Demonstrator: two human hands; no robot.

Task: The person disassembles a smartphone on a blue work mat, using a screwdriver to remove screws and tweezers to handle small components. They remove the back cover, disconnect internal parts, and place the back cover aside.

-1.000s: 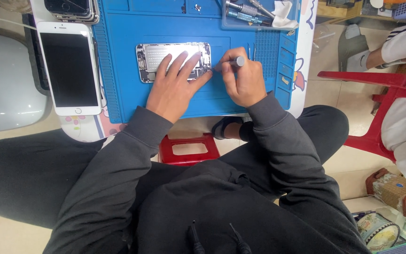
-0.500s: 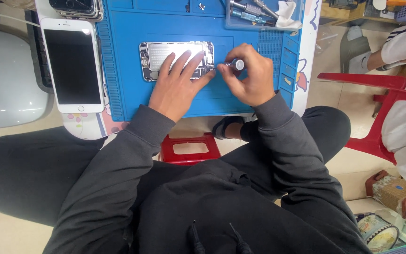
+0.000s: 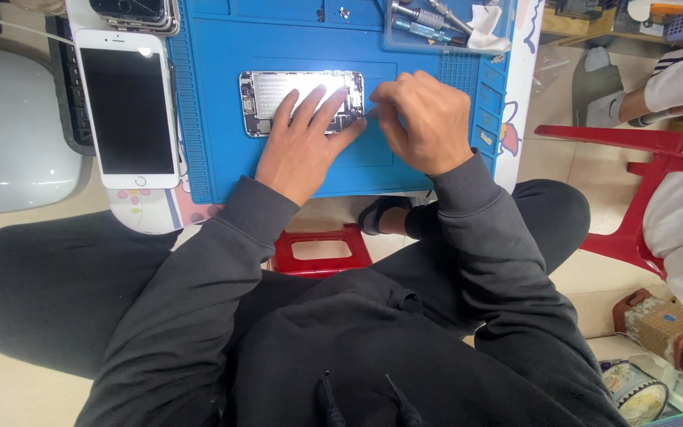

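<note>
White phone (image 3: 126, 108) with dark blank screen left of blue mat (image 3: 215, 158), small brown box (image 3: 658, 328) far right

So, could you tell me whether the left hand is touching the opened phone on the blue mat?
Touching: the head view shows the left hand lying flat with its fingers spread on the opened phone.

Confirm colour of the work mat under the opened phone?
Blue work mat, clearest in the head view.

Bare mat (image 3: 215, 158) lies open left of the opened phone (image 3: 266, 99); a white phone (image 3: 126, 107) blocks the left edge, a tool tray (image 3: 444, 24) the far right corner.
</note>
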